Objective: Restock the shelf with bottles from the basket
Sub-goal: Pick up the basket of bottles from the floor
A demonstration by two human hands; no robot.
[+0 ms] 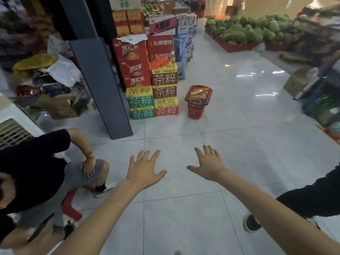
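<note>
Reached toward red plastic basket point(194, 111) at twelve o'clock with left hand point(145, 170), right hand point(207, 165) splayed, empty; approach, pick-up likely next.

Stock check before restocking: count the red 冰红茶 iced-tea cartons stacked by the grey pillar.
3, in one column right of the grey pillar: top carton, middle carton, bottom carton resting on a yellow tea carton. More may be hidden behind.

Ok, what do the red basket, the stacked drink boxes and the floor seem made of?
Red basket: probably moulded plastic, from its slotted-looking walls and uniform colour. Stacked drink boxes: printed cardboard, matte, square-edged. Floor: glossy tile, likely ceramic; grout lines and light reflections show.
</note>
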